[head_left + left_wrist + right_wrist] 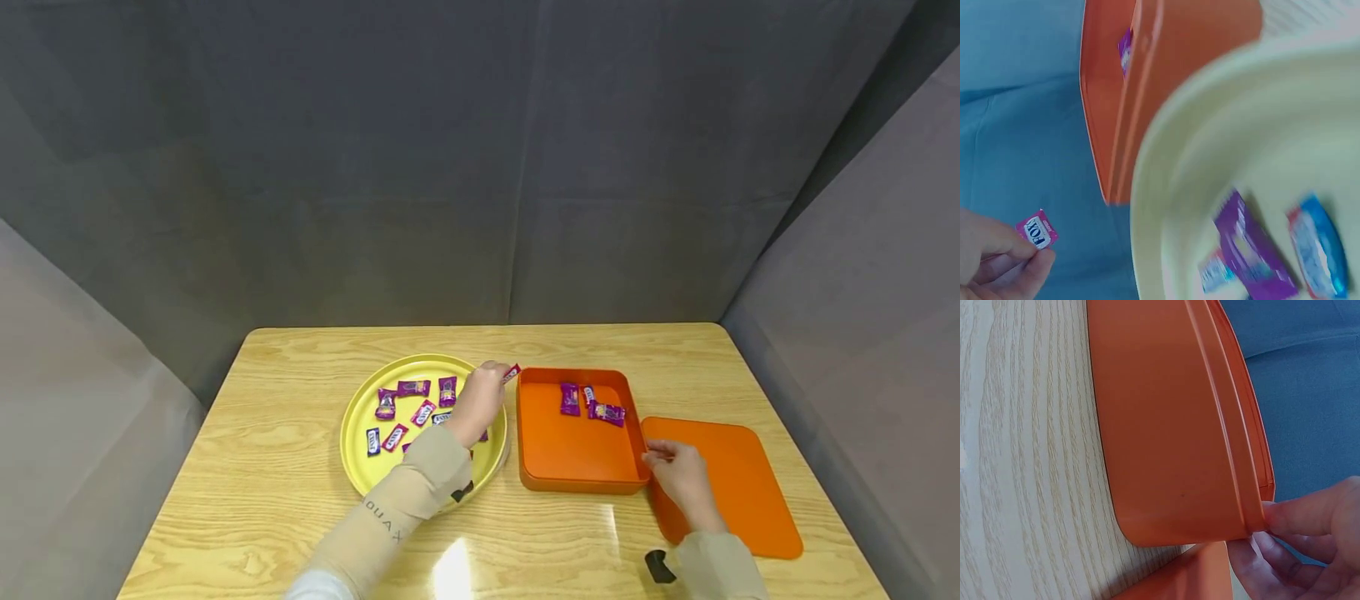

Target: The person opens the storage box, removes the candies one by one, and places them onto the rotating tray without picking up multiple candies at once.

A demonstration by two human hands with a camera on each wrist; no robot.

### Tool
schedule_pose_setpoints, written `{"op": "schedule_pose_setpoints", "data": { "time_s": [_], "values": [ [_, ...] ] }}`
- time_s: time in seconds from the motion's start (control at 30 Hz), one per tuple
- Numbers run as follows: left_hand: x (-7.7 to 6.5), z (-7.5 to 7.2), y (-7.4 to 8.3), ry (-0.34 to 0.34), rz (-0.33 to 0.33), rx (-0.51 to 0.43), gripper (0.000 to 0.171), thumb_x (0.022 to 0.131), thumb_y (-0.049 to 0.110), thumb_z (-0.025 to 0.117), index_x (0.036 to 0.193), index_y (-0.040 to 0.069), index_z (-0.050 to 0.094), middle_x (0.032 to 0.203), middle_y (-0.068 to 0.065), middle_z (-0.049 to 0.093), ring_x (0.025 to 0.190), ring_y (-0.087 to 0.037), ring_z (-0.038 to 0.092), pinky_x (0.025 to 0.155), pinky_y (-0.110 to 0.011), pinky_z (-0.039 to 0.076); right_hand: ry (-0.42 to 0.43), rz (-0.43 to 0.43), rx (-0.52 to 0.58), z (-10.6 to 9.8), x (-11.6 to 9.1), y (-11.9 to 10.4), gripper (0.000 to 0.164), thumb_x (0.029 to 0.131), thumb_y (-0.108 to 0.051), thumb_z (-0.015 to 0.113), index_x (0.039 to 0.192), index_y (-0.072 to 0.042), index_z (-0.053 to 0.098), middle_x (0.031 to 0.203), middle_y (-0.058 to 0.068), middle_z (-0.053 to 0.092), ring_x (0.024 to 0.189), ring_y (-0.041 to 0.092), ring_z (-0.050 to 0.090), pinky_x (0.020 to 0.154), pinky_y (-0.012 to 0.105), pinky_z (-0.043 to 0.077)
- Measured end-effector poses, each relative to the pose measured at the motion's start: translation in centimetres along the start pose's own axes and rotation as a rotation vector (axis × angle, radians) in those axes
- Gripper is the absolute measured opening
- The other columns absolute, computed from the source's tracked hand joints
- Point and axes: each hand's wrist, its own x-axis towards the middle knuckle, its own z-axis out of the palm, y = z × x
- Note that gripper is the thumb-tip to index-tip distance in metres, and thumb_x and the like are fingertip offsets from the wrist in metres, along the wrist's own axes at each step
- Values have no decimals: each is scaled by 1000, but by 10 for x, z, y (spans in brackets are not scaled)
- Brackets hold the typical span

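Between thumb and fingertips, my left hand [480, 404] pinches a small pink-red wrapped candy [512, 373], held above the gap between a yellow round tray [349, 454] and an orange box [577, 486]. In the left wrist view the candy [1037, 231] shows a white label reading FOX. Several candies in purple, pink and blue wrappers lie on the tray; my left forearm hides part of it. Inside the box are two purple candies [570, 399] and a small blue-and-white one [588, 395]. My right hand [678, 479] grips the box's right rim, thumb against the edge [1300, 515].
An orange lid [750, 483] lies flat on the wooden table [247, 467], right of the box and partly under my right hand. Grey cloth [420, 167] hangs behind the table, with paler panels at both sides.
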Motion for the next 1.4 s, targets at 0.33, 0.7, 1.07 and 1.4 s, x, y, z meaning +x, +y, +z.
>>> {"op": "schedule_pose_setpoints", "data": {
  "time_s": [0.33,0.7,1.07,1.4],
  "values": [
    [-28,-27,-46,33,-164,-16,22,85,-9,53,105,-6,62,99,-17,63,89,-26,63,72,-23,53,7,-27,-3,-2,0,1,30,86,-1,56,111,15,56,95,26,62,80,28,59,65,30,53],
    [-45,-41,-100,-4,-469,-74,26,80,-13,53,103,-6,63,97,-20,65,80,-26,64,61,-27,53,-3,5,-6,1,1,1,30,87,0,55,113,14,55,98,26,61,81,27,59,70,34,54],
    [-52,-43,-124,-85,-562,-70,14,69,-14,53,74,-6,63,74,-14,61,61,-20,53,52,-26,45,6,-8,-5,0,1,0,30,86,0,57,111,15,56,95,26,62,80,27,59,66,31,54],
    [-56,-38,-129,-96,-591,-40,33,68,-15,50,49,9,38,49,-1,39,44,-10,35,39,-20,30,10,-17,-13,-1,0,-1,30,86,-1,57,111,14,57,94,25,62,79,27,59,65,29,53]
  ]
}}
